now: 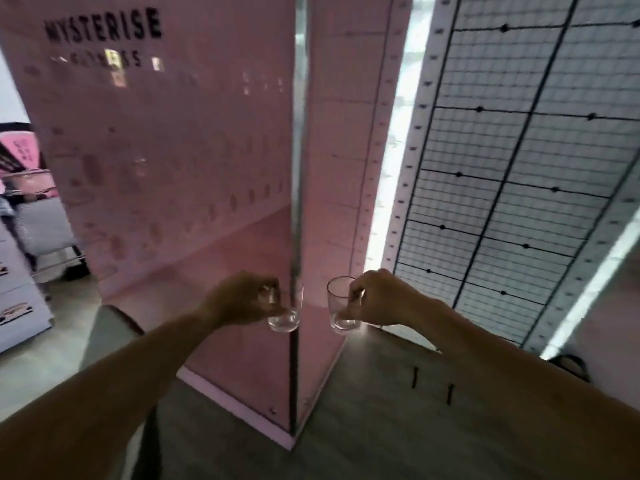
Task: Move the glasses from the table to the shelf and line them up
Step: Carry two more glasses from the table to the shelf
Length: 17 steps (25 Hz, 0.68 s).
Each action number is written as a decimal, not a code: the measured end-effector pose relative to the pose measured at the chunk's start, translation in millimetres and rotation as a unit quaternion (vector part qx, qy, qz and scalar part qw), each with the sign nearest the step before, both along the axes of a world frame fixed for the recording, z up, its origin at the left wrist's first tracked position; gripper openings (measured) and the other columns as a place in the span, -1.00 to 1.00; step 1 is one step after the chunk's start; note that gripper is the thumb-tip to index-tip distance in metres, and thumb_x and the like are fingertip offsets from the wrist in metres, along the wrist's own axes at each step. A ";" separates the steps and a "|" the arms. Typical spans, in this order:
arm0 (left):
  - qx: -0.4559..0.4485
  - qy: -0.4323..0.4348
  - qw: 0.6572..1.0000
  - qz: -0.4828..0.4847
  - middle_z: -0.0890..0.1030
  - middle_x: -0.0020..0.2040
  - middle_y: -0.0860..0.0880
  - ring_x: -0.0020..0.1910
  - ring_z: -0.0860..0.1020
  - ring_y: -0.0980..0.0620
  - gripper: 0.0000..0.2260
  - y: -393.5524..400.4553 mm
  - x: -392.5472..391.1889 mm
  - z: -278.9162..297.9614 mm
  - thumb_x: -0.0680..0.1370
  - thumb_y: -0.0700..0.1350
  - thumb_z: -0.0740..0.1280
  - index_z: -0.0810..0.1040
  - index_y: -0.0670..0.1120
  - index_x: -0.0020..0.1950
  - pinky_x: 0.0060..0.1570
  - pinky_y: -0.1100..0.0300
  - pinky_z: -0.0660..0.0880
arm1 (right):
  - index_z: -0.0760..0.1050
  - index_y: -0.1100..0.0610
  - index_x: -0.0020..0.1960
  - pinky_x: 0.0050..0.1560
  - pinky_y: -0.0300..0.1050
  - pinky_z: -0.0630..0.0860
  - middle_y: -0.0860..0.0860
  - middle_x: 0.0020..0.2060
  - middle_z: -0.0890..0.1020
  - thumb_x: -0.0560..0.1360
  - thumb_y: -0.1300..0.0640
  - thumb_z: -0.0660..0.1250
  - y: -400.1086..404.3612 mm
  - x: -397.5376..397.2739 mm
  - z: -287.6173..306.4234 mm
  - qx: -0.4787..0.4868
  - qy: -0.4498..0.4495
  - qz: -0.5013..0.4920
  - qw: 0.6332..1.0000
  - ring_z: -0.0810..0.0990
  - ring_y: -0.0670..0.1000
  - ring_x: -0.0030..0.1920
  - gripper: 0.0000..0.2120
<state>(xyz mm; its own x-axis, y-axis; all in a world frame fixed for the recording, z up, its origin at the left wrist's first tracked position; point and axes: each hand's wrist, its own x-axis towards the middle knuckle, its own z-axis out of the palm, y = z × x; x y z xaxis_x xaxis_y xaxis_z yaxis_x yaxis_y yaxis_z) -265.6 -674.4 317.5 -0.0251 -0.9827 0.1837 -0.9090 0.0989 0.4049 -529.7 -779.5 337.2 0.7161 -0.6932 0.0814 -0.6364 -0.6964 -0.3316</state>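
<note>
My left hand [239, 299] grips a clear drinking glass [284, 318] from the side, held upright in the air. My right hand [381, 299] holds a second clear glass [341, 306] the same way, a short gap to the right of the first. Both glasses hang in front of the corner edge of a tall pink display unit [194, 168] lettered "MYSTERISE". Neither a table nor a shelf board can be made out in this view. The picture is blurred by motion.
A white panel with a black wire grid [519, 168] leans at the right, a bright gap between it and the pink unit. Two small black pegs [433, 384] lie on the grey floor. A white cabinet [17, 299] and a trolley [45, 230] stand at the left.
</note>
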 end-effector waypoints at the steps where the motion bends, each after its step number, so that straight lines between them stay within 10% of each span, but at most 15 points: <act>1: 0.005 -0.002 1.000 -0.029 0.68 -0.14 0.15 -0.10 0.65 0.07 -0.84 -19.1 -31.8 3.1 0.41 0.10 0.54 0.63 0.12 -0.12 -0.08 0.09 0.56 | 0.56 -0.05 -0.26 -0.27 -0.20 0.47 -0.20 -0.34 0.55 0.30 -0.24 0.52 -7.2 -34.9 1.5 -0.003 0.003 -0.024 1.000 0.57 -0.13 -0.27 -0.71; 10: 0.011 0.033 0.969 -0.245 0.70 -0.03 0.14 -0.07 0.64 0.23 -0.48 -159.0 -296.9 22.1 0.19 0.54 0.34 0.60 0.12 -0.21 0.01 0.03 0.62 | 0.52 -0.09 -0.36 -0.21 -0.16 0.52 -0.18 -0.25 0.58 0.22 -0.36 0.47 -26.1 -309.9 9.6 0.001 -0.023 -0.274 0.961 0.54 -0.16 -0.20 -0.64; 17: 0.030 0.038 0.921 -0.387 0.69 -0.02 0.20 -0.01 0.62 0.26 -0.55 -264.4 -482.5 19.4 0.17 0.51 0.38 0.59 0.21 -0.19 0.08 -0.01 0.60 | 0.54 -0.01 -0.36 -0.23 -0.19 0.45 -0.14 -0.34 0.62 0.29 -0.21 0.53 -38.3 -469.5 15.7 -0.022 -0.010 -0.419 0.908 0.59 -0.09 -0.25 -0.69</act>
<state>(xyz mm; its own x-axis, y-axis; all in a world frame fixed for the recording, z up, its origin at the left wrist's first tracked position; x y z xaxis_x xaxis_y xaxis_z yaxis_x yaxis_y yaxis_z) -748.1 -938.8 336.9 -0.7112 -0.6845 0.1599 -0.5442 0.6802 0.4911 -999.2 -817.8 352.9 -0.0624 -0.9898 0.1284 -0.9431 0.0164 -0.3321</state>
